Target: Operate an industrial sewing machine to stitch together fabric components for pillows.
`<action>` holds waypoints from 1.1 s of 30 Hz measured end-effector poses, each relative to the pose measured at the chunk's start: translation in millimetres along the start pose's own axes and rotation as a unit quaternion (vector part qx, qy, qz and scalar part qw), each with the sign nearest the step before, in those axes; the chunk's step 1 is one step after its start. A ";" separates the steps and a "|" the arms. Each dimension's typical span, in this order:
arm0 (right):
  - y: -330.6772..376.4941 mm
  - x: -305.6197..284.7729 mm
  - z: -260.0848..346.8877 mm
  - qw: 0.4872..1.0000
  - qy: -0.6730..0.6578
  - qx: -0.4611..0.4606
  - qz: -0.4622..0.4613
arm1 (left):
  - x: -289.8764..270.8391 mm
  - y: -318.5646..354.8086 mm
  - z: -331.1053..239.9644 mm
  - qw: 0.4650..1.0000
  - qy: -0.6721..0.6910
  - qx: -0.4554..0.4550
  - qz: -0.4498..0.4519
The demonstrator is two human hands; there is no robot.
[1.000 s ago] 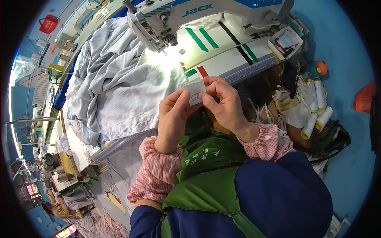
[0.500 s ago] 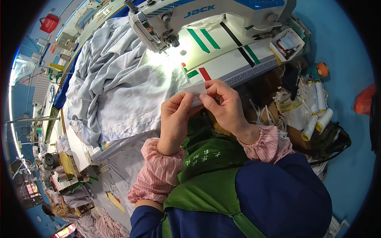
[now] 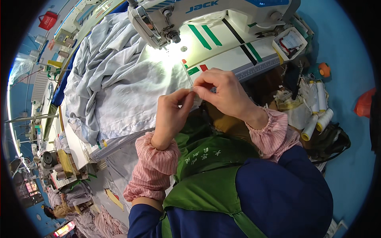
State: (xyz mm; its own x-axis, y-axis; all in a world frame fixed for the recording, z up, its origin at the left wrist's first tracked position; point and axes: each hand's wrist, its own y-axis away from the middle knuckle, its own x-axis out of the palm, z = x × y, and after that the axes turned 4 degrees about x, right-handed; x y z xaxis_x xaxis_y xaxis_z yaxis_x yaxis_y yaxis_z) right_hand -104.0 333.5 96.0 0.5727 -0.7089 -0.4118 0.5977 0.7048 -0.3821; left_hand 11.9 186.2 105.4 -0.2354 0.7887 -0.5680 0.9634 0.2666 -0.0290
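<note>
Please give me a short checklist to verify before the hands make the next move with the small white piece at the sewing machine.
1. Both hands on the piece: the left hand and the right hand pinch the small white piece between fingertips. Ok.
2. Piece folded or aligned correctly: it is mostly hidden by the fingers. Cannot tell.
3. Hands away from the needle area of the sewing machine: they are held apart from it, nearer the body. Ok.
4. Light on the work surface: the machine bed is brightly lit. Ok.
5. Grey-blue fabric lying flat: it is bunched and wrinkled on the table. Not ok.
</note>
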 end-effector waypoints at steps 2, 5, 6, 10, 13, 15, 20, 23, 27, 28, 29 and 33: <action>-6.6 5.6 -0.6 0.992 -0.035 0.109 0.055 | -0.9 -4.8 16.2 0.997 0.058 0.011 -0.048; -21.1 19.4 -30.7 0.971 -0.105 0.215 0.024 | -6.7 -15.6 47.5 0.986 0.111 0.016 -0.122; -28.3 23.5 -37.3 0.938 -0.143 0.315 0.029 | -10.9 -18.6 49.9 0.977 -0.012 0.126 -0.173; -38.5 35.0 -56.8 0.875 -0.306 0.371 0.043 | -19.2 -26.8 41.7 0.879 -0.320 0.322 -0.142; -45.5 44.7 -56.0 0.839 -0.372 0.393 0.051 | -25.7 -40.6 47.6 0.802 -0.413 0.418 -0.106; -48.3 47.6 -64.1 0.839 -0.382 0.385 0.044 | -27.6 -48.8 51.9 0.791 -0.404 0.452 -0.084; -39.1 42.0 -71.3 0.968 -0.120 0.217 -0.033 | -39.6 -81.9 70.6 0.786 -0.372 0.491 -0.057; 3.6 24.7 -68.8 0.994 0.110 -0.012 -0.006 | -46.2 -101.5 80.5 0.789 -0.366 0.491 -0.057; 31.8 36.6 -76.0 0.923 0.277 -0.260 0.065 | -37.9 -112.7 98.9 0.804 -0.341 0.483 -0.060; 30.8 40.5 -73.5 0.930 0.253 -0.260 0.051 | -37.6 -110.0 108.0 0.821 -0.331 0.461 -0.059; 32.5 41.8 -75.6 0.930 0.253 -0.260 0.049 | -36.5 -109.6 109.5 0.838 -0.318 0.440 -0.057; 31.9 46.3 -76.8 0.940 0.217 -0.264 0.002 | -39.0 -113.4 113.4 0.849 -0.302 0.431 -0.043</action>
State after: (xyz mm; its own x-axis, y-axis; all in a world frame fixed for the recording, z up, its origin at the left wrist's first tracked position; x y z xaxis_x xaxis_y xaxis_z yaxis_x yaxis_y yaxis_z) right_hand -101.6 325.2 1.2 0.2238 -0.7091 -0.6687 0.1684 0.7039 -0.6901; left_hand -73.6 62.4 37.5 -0.4517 0.2898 -0.8438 0.7427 -0.4018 -0.5356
